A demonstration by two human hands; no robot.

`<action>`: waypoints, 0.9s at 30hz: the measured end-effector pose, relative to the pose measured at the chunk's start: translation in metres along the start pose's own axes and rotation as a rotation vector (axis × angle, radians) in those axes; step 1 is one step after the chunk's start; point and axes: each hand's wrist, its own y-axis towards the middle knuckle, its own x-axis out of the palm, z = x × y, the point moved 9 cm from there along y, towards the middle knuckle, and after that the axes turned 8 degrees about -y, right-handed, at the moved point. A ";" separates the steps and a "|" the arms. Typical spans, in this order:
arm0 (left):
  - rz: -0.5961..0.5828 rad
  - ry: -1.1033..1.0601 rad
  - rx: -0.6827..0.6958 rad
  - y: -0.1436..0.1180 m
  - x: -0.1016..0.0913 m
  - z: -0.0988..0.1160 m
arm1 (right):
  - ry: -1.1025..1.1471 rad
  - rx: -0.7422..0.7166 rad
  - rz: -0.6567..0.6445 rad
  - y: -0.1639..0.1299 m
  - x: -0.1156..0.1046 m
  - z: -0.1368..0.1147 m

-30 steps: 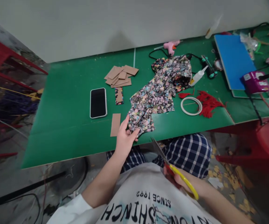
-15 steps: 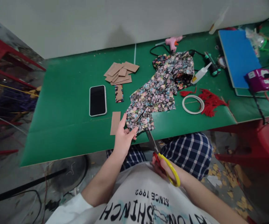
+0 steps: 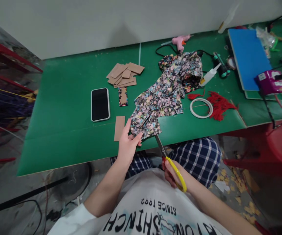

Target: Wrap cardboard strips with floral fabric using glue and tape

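My left hand (image 3: 126, 145) pinches the near corner of a long piece of dark floral cloth (image 3: 166, 94) that lies across the green table (image 3: 65, 98). My right hand (image 3: 172, 171) grips yellow-handled scissors (image 3: 170, 160). Their blades point up and away, and the tips meet the cloth's near edge just right of my left hand. A small brown card strip (image 3: 119, 128) lies flat just left of my left hand.
A phone (image 3: 100, 104) lies face up to the left, behind it a pile of brown card pieces (image 3: 124, 74) and a cloth-covered strip (image 3: 123, 96). To the right are a tape ring (image 3: 200, 108), red tassels (image 3: 219, 104), a glue bottle (image 3: 209, 75), a pink glue gun (image 3: 179, 41) and a blue board (image 3: 248, 57).
My right hand has brought the scissors up from my lap to the cloth's near edge. My left hand has kept its hold on the cloth corner.
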 end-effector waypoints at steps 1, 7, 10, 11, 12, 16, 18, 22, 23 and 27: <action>0.003 0.000 0.002 0.000 0.000 0.000 | 0.006 0.020 0.006 0.000 -0.001 0.001; 0.015 0.009 0.011 0.002 -0.003 -0.002 | -0.038 0.075 -0.018 -0.006 -0.003 -0.004; 0.020 0.019 0.025 0.003 -0.006 -0.004 | -0.075 0.144 -0.001 -0.012 -0.008 -0.003; 0.018 0.028 0.030 0.003 -0.006 -0.004 | -0.077 0.156 0.016 -0.013 -0.010 -0.003; 0.015 0.040 0.037 0.004 -0.007 -0.004 | -0.068 0.162 0.035 -0.014 -0.013 -0.002; 0.005 0.090 0.068 0.005 -0.008 -0.003 | 0.036 0.135 0.109 -0.018 -0.023 0.006; 0.000 0.106 0.069 0.006 -0.008 -0.003 | 0.079 0.085 0.144 -0.021 -0.030 0.005; -0.002 0.184 0.046 0.010 -0.011 -0.006 | 0.081 -0.112 0.318 -0.023 -0.053 -0.030; 0.001 0.241 0.067 0.011 -0.011 -0.003 | 0.065 -0.166 0.384 -0.024 -0.060 -0.044; 0.054 0.714 0.489 -0.002 0.001 0.038 | -0.055 -0.262 0.520 -0.013 -0.073 -0.096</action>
